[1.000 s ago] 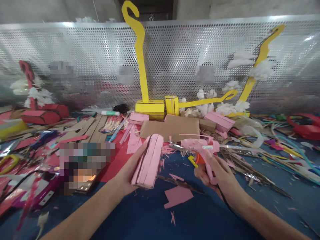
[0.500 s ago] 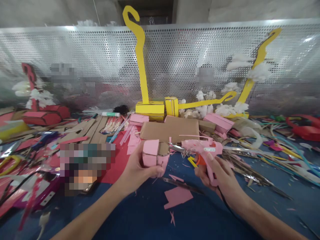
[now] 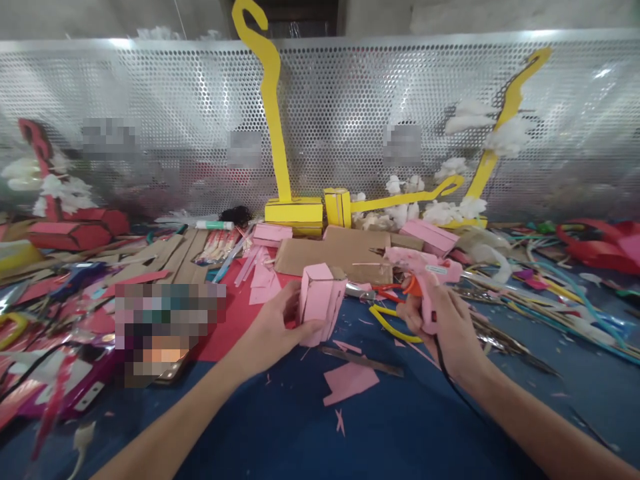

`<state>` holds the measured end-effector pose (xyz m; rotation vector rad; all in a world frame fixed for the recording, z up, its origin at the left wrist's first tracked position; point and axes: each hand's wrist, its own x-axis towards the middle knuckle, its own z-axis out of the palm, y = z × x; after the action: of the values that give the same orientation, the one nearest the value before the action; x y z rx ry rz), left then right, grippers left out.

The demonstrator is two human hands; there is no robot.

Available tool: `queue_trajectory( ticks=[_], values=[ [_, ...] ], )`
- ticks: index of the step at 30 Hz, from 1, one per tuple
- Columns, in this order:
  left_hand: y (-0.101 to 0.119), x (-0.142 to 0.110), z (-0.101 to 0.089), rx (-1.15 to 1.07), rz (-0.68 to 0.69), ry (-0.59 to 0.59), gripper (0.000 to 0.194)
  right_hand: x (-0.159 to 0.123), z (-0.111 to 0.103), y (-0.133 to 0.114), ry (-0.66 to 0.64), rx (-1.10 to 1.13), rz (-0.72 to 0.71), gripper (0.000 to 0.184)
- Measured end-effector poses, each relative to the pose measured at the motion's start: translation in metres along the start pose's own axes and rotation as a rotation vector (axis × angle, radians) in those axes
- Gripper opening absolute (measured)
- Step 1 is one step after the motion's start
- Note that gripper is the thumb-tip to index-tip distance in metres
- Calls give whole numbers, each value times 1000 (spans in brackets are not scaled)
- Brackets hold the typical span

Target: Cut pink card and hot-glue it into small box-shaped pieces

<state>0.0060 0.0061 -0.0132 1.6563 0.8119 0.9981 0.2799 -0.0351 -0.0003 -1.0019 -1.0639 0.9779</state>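
Between the thumb and fingers of my left hand (image 3: 273, 333) is a small pink paper-covered cardboard box (image 3: 320, 303), held tilted above the table. My right hand (image 3: 453, 337) is wrapped round the handle of a pink glue gun (image 3: 425, 263), its fingers at the orange trigger. The gun's nozzle points left, apart from the box. Below the box lie a flat metal blade or ruler (image 3: 363, 361) and a cut pink paper piece (image 3: 351, 381). Yellow scissor-like handles (image 3: 395, 327) show beside my right hand.
A yellow hook-shaped stand (image 3: 273, 113) rises at the back before a perforated metal panel (image 3: 340, 120). Brown cardboard (image 3: 330, 257) lies behind the box. A purple case (image 3: 75, 393) and scraps crowd the left; wires and strips (image 3: 565, 293) cover the right. The glue gun's black cord trails downward.
The box has turned in my left hand and now shows a long pink side. My right hand has moved the glue gun up and away to the right. The view has shifted slightly.
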Motion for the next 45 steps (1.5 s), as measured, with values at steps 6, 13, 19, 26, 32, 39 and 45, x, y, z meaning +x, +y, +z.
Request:
queue_trajectory(
  ticks=[6,13,19,26,32,39,45],
  values=[
    [-1,9,-12,-118,11,205,57,9,-4,1,31,5,-54,56],
    [0,16,-22,-417,-200,577,45,15,-6,9,51,-42,-50,56],
    [-2,22,-36,-650,-180,573,30,22,-11,15,45,-120,-60,58],
    [-11,21,-35,-323,-4,446,54,26,-21,15,-116,-410,-45,56],
    [-19,22,-29,25,92,400,65,28,-43,12,-148,-712,-77,52],
    [-17,20,-24,89,118,336,66,31,-128,-12,20,-1027,-88,52],
    [-19,20,-22,111,99,329,71,15,-198,-26,182,-1156,-63,61]
  ],
)
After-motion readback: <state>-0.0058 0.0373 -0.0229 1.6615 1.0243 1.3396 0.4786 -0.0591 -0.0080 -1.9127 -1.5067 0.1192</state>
